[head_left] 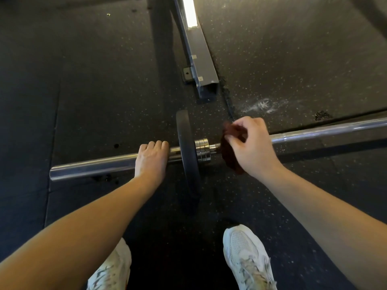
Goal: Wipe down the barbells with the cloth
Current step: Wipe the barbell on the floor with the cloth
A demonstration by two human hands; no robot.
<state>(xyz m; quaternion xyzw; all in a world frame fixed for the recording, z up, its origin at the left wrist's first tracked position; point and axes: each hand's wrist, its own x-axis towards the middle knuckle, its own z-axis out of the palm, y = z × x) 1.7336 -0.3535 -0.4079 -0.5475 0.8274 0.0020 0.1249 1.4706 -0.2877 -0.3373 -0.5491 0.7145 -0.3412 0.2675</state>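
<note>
Right forearm [324, 206], right hand [251, 147] tight around cloth [230, 159]

Bare left forearm [83, 222] and right forearm [324, 206]. At the bottom of the frame, white mesh trainers: left shoe [111, 271] streaked grey, right shoe [247, 258] with pale laces.

A gym: speckled rubber floor [104, 91], a steel rack base [201, 65], a plate-loaded barbell [314, 132].

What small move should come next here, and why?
Probably slide the dark red cloth, pinched in the right hand, rightward along the silver steel barbell shaft. It sits just beside the stepped metal collar, the long shaft beyond is uncovered, and the left hand holds the sleeve left of the black plate.
</note>
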